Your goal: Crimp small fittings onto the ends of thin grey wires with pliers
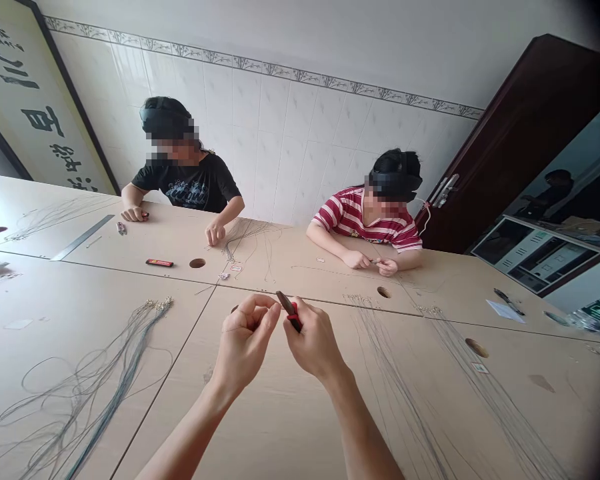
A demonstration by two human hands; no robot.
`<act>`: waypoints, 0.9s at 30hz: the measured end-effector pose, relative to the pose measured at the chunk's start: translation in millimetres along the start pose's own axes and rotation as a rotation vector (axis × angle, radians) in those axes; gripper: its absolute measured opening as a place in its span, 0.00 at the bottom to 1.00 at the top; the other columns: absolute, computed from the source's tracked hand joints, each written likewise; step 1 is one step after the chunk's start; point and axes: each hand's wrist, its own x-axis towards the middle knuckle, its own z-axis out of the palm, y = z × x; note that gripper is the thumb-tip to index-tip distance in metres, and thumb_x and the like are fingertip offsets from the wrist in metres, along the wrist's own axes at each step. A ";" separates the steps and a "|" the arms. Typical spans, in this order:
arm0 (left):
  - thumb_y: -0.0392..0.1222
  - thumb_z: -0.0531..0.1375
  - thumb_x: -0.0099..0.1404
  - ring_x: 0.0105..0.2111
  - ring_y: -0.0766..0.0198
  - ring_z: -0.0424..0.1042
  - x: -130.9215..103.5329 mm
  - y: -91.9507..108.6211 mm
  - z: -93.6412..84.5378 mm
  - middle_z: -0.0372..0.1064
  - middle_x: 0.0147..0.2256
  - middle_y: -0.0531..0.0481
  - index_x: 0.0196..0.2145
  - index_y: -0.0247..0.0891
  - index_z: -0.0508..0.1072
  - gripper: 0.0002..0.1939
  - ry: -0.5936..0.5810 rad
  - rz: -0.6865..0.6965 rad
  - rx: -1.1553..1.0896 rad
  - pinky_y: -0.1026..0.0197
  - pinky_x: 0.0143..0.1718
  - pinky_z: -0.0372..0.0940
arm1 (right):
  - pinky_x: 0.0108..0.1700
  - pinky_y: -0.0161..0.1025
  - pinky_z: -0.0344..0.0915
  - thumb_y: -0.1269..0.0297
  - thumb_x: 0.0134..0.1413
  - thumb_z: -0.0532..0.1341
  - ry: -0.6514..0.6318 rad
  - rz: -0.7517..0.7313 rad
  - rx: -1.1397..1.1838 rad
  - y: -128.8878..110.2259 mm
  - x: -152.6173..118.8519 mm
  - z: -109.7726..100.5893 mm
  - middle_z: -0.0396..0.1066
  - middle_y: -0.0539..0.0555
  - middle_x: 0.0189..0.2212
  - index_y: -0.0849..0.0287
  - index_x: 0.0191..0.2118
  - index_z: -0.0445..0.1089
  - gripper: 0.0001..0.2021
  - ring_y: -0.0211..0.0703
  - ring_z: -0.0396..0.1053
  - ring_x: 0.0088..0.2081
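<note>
My right hand (313, 340) is closed around small red-and-black pliers (291, 312), whose dark jaws point up and to the left. Close beside the jaws, my left hand (249, 337) is closed in a pinch, thumb against forefinger. What it pinches is too small to make out. Both hands are held above the middle of the wooden table (260, 427). Left of them lies a bundle of thin grey-green cords (125, 373) with metal ends. Further strands (390, 360) are spread out to the right.
Across the table sit a person in a black shirt (195, 183) and a person in a striped shirt (347, 210). A metal ruler (85, 235), a red-and-black box (159, 263), a round hole (197, 263) and a plastic bottle (597, 313) are also in view.
</note>
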 end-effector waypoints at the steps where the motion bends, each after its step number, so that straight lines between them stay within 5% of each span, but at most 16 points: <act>1: 0.52 0.58 0.66 0.20 0.71 0.43 0.2 -1.1 -0.3 0.53 0.19 0.59 0.32 0.38 0.68 0.14 0.012 0.006 -0.015 0.66 0.20 0.41 | 0.27 0.35 0.50 0.73 0.49 0.53 -0.003 -0.001 0.005 0.2 0.2 0.5 0.58 0.45 0.20 0.56 0.30 0.61 0.05 0.38 0.55 0.23; 7: 0.53 0.61 0.65 0.20 0.71 0.40 4.0 -0.1 -2.6 0.44 0.18 0.61 0.30 0.39 0.67 0.15 0.045 -0.045 -0.152 0.66 0.20 0.39 | 0.35 0.36 0.60 0.62 0.57 0.58 -0.062 0.105 0.380 -1.0 1.5 -7.9 0.63 0.48 0.28 0.57 0.43 0.68 0.09 0.39 0.61 0.30; 11: 0.53 0.61 0.65 0.20 0.71 0.40 1.0 0.9 -1.1 0.43 0.19 0.61 0.31 0.39 0.67 0.15 0.042 -0.063 -0.181 0.67 0.20 0.39 | 0.33 0.35 0.59 0.57 0.58 0.59 -0.027 0.171 0.603 -7.8 -0.1 -14.9 0.61 0.48 0.27 0.58 0.37 0.69 0.09 0.37 0.59 0.29; 19: 0.51 0.60 0.66 0.20 0.71 0.42 -8.1 -0.1 3.1 0.50 0.18 0.60 0.32 0.38 0.68 0.13 0.003 -0.007 -0.129 0.67 0.20 0.41 | 0.30 0.34 0.54 0.56 0.59 0.61 0.020 0.171 0.603 -15.7 -4.9 -14.3 0.57 0.46 0.24 0.58 0.30 0.65 0.12 0.35 0.53 0.27; 27: 0.49 0.59 0.67 0.21 0.70 0.45 -11.7 1.4 5.4 0.51 0.19 0.59 0.31 0.39 0.69 0.11 0.033 0.043 -0.068 0.67 0.21 0.44 | 0.31 0.34 0.57 0.57 0.58 0.62 0.002 0.169 0.562 -17.6 -11.4 -20.2 0.61 0.47 0.25 0.58 0.33 0.68 0.10 0.36 0.56 0.28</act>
